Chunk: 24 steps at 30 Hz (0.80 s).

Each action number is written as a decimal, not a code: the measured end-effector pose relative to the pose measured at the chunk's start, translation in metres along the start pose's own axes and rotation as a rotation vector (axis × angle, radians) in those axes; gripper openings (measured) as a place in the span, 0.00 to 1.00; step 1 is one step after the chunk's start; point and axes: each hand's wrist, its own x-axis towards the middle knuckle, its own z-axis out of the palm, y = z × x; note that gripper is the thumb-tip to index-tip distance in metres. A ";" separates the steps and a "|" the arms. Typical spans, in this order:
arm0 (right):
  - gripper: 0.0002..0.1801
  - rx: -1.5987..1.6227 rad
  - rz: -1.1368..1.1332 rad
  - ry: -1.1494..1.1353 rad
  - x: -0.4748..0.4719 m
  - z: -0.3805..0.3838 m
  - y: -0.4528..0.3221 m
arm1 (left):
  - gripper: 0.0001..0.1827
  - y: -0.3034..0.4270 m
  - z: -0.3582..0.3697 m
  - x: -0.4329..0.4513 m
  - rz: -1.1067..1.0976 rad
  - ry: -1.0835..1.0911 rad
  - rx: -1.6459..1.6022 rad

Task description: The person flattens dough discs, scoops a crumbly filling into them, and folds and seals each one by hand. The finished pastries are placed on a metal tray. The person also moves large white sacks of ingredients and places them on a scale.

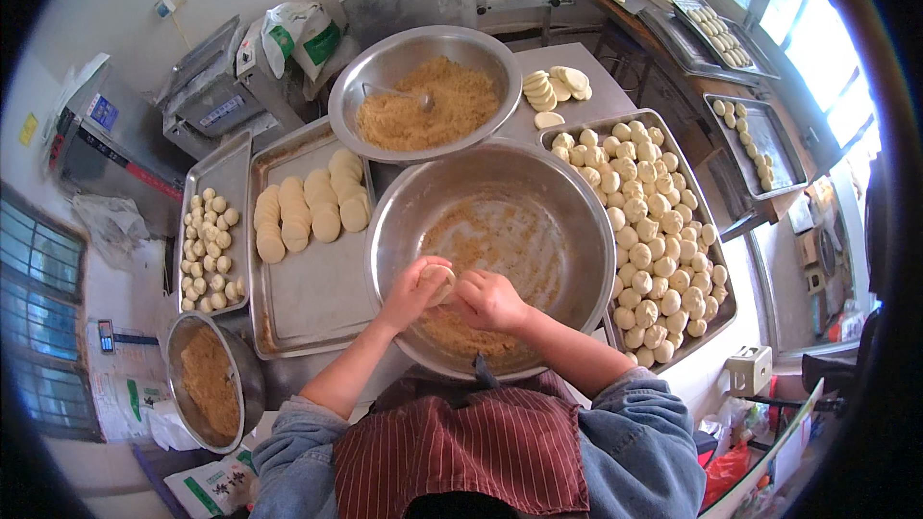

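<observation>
My left hand (414, 295) cups a round piece of pale dough (438, 284) over the near side of a large steel basin (497, 173). Bunched at that dough's right edge are the fingers of my right hand (494, 300). Crumbly golden filling (469, 335) coats the basin's bottom and lies thicker under my hands. To the left, overlapping rows of flat dough rounds (326, 220) rest on a metal tray (310, 310). At right, a second tray (728, 321) is crowded with closed dough balls (660, 245).
Behind the basin stands a steel bowl (425, 151) of filling with a metal utensil (425, 101). More dough rounds (555, 90) sit beside it. Small dough balls (209, 245) fill part of a far-left tray (193, 194). A filling pot (249, 375) stands near my left elbow.
</observation>
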 end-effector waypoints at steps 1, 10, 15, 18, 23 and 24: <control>0.09 -0.059 -0.037 0.032 0.002 -0.003 -0.002 | 0.19 -0.002 0.003 0.001 0.037 0.011 0.028; 0.12 -0.220 -0.163 -0.033 0.011 -0.015 -0.013 | 0.16 0.009 0.000 -0.007 -0.005 -0.032 0.160; 0.11 -0.194 -0.233 -0.087 0.008 -0.019 -0.011 | 0.16 0.008 0.004 -0.007 0.275 -0.007 0.373; 0.10 -0.133 0.059 0.008 0.005 -0.018 -0.010 | 0.17 0.013 0.000 -0.007 0.136 -0.064 0.314; 0.10 -0.071 -0.012 -0.044 -0.001 -0.007 -0.009 | 0.22 0.021 -0.007 -0.008 -0.019 -0.157 0.191; 0.11 -0.081 -0.019 -0.024 -0.002 -0.005 -0.008 | 0.23 0.020 -0.008 -0.009 -0.064 -0.130 0.014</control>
